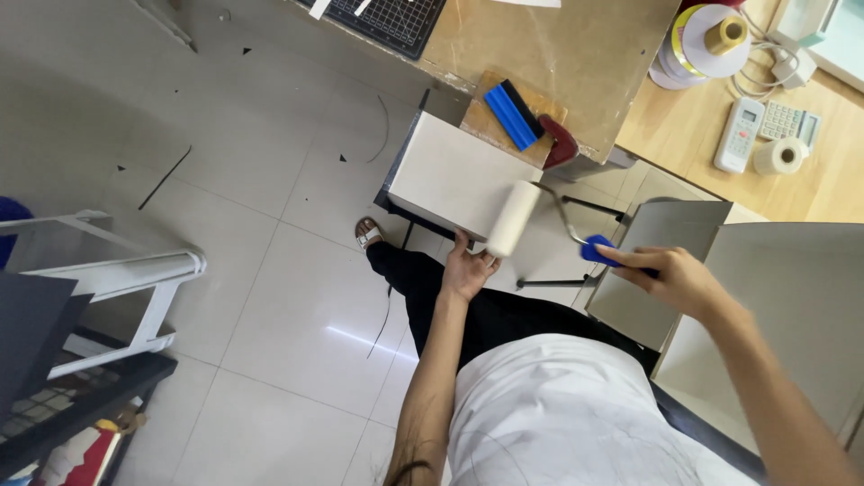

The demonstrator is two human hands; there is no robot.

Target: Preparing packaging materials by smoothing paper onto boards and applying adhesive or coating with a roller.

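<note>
The left hand (466,268) grips the near edge of the white panel (454,175), fingers curled. Just right, the paint roller (511,218) lies lengthwise toward it; the right hand (675,277) clasps its blue handle (596,249).

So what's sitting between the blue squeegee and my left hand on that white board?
In the head view, only the bare white board lies between the blue squeegee and your left hand.
</note>
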